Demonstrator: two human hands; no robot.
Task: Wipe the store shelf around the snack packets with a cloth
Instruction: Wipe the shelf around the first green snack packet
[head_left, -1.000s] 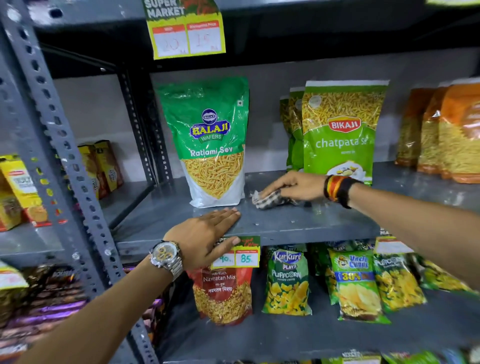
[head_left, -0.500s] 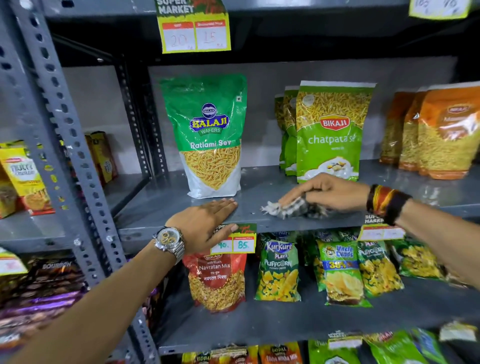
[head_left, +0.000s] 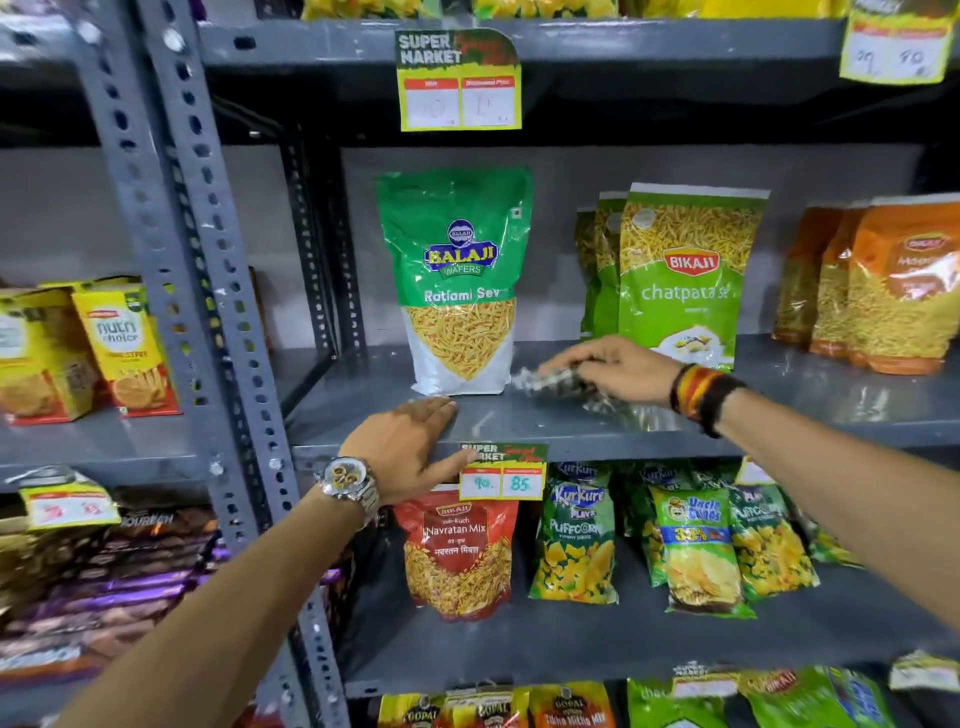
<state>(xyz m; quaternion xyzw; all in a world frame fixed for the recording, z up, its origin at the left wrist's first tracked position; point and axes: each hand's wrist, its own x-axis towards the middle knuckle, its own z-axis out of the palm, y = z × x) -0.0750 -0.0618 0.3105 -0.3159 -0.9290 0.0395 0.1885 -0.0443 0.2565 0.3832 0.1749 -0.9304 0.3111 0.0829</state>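
Head view shows you facing the grey metal shelf (head_left: 363, 415) at the middle tier, and the wipe looks to be part-way through. You have the cloth down in the gap between the two front packets; from how things lie, that strip is the one in hand. The bare stretch left of your left fingertips, out toward the slotted upright (head_left: 228, 312), and the long run to the right past your wrist in front of the orange packets (head_left: 893, 291), both look like work you have left. I can't judge from the sheen alone which parts are already clean.

Your left hand (head_left: 410, 447) lies flat on the front edge of the shelf, fingers released and spread only slightly, gripping nothing. The Balaji Ratlami Sev packet (head_left: 460, 280) stands upright just beyond those fingertips, near but apart. The price tag (head_left: 503, 473) hangs right under your thumb.

Your right hand (head_left: 608, 366) is clenched loosely around the checked cloth (head_left: 561, 387), fingers curled over it and pressing it to the shelf. The cloth pokes out ahead of your fingertips, close to the Balaji packet's lower right corner. The Bikaji chatpata sev packet (head_left: 685, 280) stands just behind your knuckles, so mind you don't topple it.
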